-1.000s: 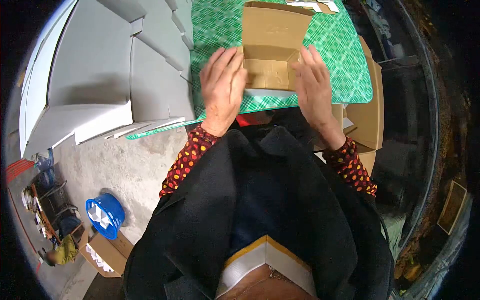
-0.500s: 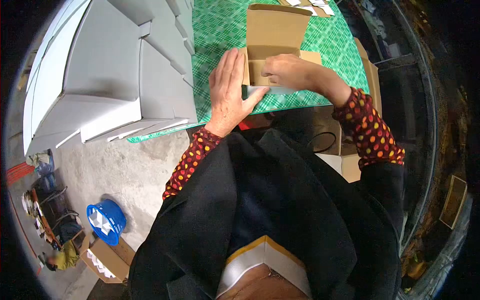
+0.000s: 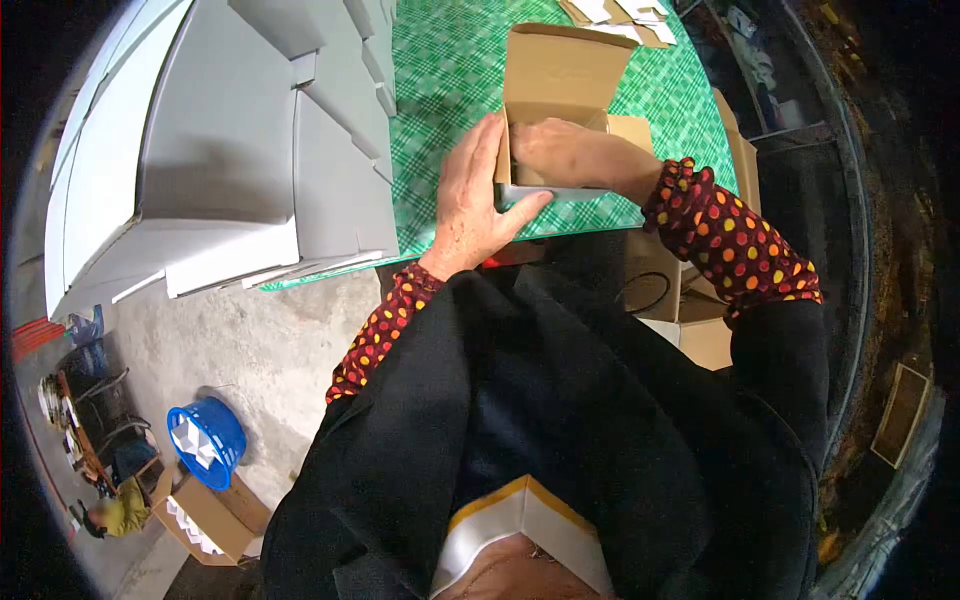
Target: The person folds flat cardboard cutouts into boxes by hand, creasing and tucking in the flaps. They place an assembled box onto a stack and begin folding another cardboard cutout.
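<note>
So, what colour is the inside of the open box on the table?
Plain light brown, showing best on the raised lid in the head view.

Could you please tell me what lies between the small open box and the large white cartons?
The left hand against the small open box, and green cloth beside the large white cartons, in the head view.

Left hand (image 3: 475,195) bracing open box (image 3: 568,70) from outside, thumb lying along near wall. Right hand (image 3: 565,150) reaching down inside, fingers partly hidden. Box lid standing raised at far side. Green checked desk (image 3: 440,70) carrying box. White cartons (image 3: 225,130) standing at left. Blue tub (image 3: 228,425) sitting on concrete floor (image 3: 290,350).
</note>
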A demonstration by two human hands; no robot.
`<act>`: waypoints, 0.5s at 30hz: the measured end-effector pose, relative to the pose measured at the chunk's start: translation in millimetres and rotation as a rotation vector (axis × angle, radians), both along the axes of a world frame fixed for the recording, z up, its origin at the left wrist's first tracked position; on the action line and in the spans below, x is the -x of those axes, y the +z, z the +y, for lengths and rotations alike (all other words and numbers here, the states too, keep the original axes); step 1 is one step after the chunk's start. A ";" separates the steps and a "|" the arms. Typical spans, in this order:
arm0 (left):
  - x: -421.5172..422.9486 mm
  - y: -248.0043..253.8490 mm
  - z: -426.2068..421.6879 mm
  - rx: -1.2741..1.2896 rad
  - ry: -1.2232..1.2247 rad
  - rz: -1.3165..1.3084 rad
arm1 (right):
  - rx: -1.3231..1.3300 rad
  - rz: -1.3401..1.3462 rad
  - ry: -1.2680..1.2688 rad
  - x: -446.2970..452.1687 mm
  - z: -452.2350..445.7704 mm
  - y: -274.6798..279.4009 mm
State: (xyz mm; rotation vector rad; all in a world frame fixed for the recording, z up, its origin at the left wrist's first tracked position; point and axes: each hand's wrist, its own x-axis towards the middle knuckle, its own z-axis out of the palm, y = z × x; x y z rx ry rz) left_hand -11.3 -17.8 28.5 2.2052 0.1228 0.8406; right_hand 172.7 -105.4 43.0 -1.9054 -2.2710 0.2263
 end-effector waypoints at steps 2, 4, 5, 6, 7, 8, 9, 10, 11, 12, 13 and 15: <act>-5.0 -0.3 1.6 0.069 -0.006 0.019 | 0.018 0.015 -0.037 2.1 -1.4 7.0; -7.5 -2.4 0.2 0.139 -0.022 0.046 | 0.037 0.036 -0.084 8.3 -7.8 14.8; -8.7 -4.9 0.4 0.135 -0.031 0.046 | 0.033 0.037 -0.093 10.9 -9.8 18.1; -10.3 -8.6 2.0 0.114 -0.033 0.027 | 0.061 0.082 -0.129 13.3 -10.5 22.2; -12.5 -11.9 4.3 0.093 -0.032 0.005 | 0.088 0.125 -0.163 14.6 -10.6 27.0; -14.7 -15.6 5.9 0.073 -0.031 -0.019 | 0.116 0.168 -0.196 15.2 -11.9 32.1; -16.0 -16.8 6.7 0.056 -0.030 -0.042 | 0.147 0.212 -0.228 16.4 -14.4 37.5; -15.2 -14.6 6.5 0.056 -0.037 -0.041 | 0.146 0.213 -0.235 20.6 -20.2 46.0; -13.5 -12.9 6.4 0.073 -0.033 -0.030 | -0.033 0.204 -0.291 26.4 -29.8 55.0; -12.2 -10.0 6.6 0.091 -0.028 -0.020 | -0.212 0.192 -0.345 33.0 -40.2 65.5; -11.1 -7.4 6.7 0.106 -0.021 -0.009 | -0.393 0.178 -0.396 39.1 -50.6 73.7; -9.0 -6.0 5.0 0.118 -0.017 0.003 | -0.578 0.164 -0.449 47.9 -68.6 76.3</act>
